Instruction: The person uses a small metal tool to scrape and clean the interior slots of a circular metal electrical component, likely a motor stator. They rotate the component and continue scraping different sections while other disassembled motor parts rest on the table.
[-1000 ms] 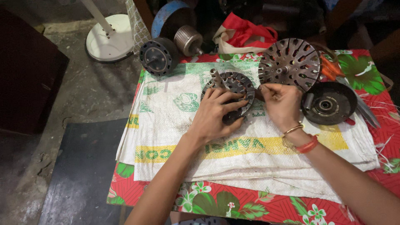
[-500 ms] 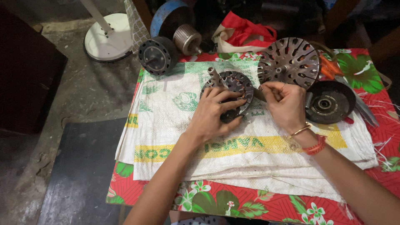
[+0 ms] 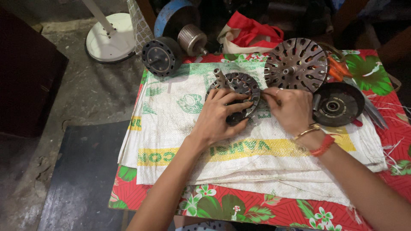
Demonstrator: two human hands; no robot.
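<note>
My left hand grips a round, slotted metal motor core that rests on a white woven sack. Its fingers wrap over the core's near rim. My right hand is closed at the core's right edge, with pinched fingertips touching the rim; whether they hold anything there is too small to tell. That wrist wears a gold bangle and a red thread band.
A perforated round metal cover and a dark bowl-shaped motor housing lie right of the core. A black rotor, a small ribbed cylinder and a red bag sit behind. The red floral cloth covers the table; a white fan base stands on the floor.
Both hands stay on the motor core; the fingers have shifted slightly along its rim. The camera has drifted a little.
</note>
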